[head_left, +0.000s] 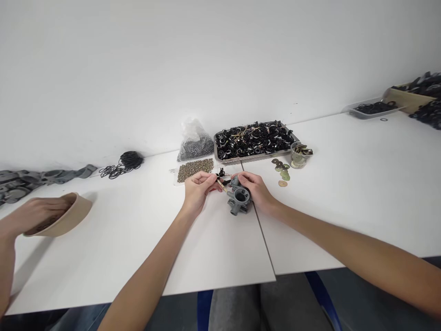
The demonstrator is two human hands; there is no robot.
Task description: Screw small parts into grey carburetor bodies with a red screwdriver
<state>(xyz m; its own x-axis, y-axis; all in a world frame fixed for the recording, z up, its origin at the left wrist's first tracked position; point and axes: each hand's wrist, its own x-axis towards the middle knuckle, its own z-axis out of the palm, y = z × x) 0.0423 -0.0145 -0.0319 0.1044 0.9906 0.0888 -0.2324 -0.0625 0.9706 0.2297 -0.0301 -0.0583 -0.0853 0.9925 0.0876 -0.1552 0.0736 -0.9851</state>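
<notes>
Near the middle of the table, my right hand [255, 187] grips a grey plastic housing [240, 196] with a round opening and short pipe stubs. My left hand [200, 191] pinches a thin brass-coloured rod [222, 185] with a black part at its upper end. The rod's lower tip points at the housing's left side; whether it enters a hole there I cannot tell. Just beyond my fingers lies a small black part [221, 173]. Behind my left hand is a layer of small brass-coloured pieces [195, 170].
At the back stands a metal tray [237, 160] heaped with black parts, beside a plastic bag [195, 142] and a cup [296, 158] of discs. Loose discs [285, 174] lie nearby. At left, another person's hand [43, 212] reaches into a tan bowl [77, 214]. Black rings [131, 160] lie behind.
</notes>
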